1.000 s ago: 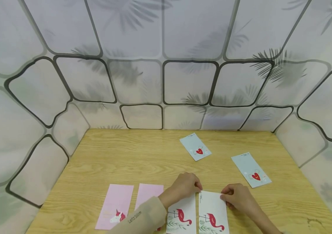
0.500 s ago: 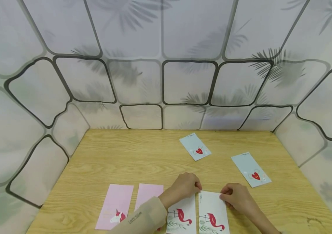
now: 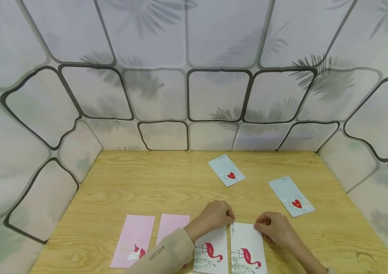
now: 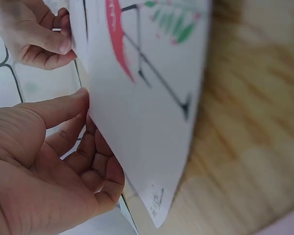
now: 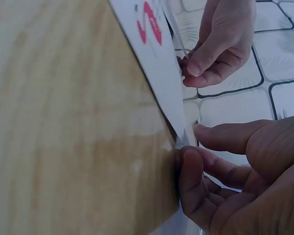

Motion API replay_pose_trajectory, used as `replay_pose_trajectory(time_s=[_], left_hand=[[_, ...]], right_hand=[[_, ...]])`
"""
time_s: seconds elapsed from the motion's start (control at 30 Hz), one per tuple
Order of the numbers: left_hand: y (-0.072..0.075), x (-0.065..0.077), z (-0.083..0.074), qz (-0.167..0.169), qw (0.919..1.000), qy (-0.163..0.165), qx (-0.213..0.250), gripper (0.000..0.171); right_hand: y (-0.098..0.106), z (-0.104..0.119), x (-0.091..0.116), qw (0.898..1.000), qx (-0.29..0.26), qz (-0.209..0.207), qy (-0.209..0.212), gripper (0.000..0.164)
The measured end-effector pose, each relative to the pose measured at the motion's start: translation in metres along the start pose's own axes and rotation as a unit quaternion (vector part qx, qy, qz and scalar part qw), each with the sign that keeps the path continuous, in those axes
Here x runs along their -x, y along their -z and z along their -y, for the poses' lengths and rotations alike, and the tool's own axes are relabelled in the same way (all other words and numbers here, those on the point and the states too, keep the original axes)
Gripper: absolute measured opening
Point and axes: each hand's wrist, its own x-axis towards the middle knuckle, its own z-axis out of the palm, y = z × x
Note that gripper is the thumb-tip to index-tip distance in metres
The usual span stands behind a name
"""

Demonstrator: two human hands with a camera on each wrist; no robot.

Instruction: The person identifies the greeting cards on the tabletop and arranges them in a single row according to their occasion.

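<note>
Two white flamingo cards lie side by side on the wooden table in the head view, the left one (image 3: 214, 243) and the right one (image 3: 247, 236). My left hand (image 3: 212, 217) reaches across the left card and pinches at the top edge, where the two cards' corners meet. My right hand (image 3: 277, 228) holds the right card's top right corner between thumb and curled fingers. In the left wrist view, the left thumb (image 4: 73, 104) lies at the card's edge, other fingers curled below. The right index finger (image 5: 192, 161) sits at a card corner in the right wrist view.
Two pink unicorn cards, one (image 3: 134, 228) fully left and another (image 3: 172, 224) partly behind the left sleeve (image 3: 170, 251), lie to the left. Farther back are two pale blue heart cards, one (image 3: 222, 167) near the middle, one (image 3: 284, 190) right. Patterned walls (image 3: 166, 95) enclose the table.
The head view has shifted very slightly. Both hands stay at the flamingo cards' top corners, and the cards keep their places.
</note>
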Motion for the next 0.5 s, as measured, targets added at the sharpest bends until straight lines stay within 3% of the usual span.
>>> replay_pose_trajectory(time_s=[0.1,0.23,0.5], left_hand=[[0.005,-0.003,0.001,-0.005,1.0,0.001,0.005,0.009],[0.016,-0.008,0.007,-0.021,0.9994,0.006,0.025,0.005],[0.046,-0.025,0.021,-0.078,0.9941,0.033,0.067,0.021]], right_hand=[[0.005,0.0,-0.005,1.0,-0.011,0.013,0.009,0.011],[0.016,0.007,-0.015,0.999,0.017,0.003,0.034,0.021],[0.031,0.032,-0.042,0.994,0.064,-0.016,0.092,0.034]])
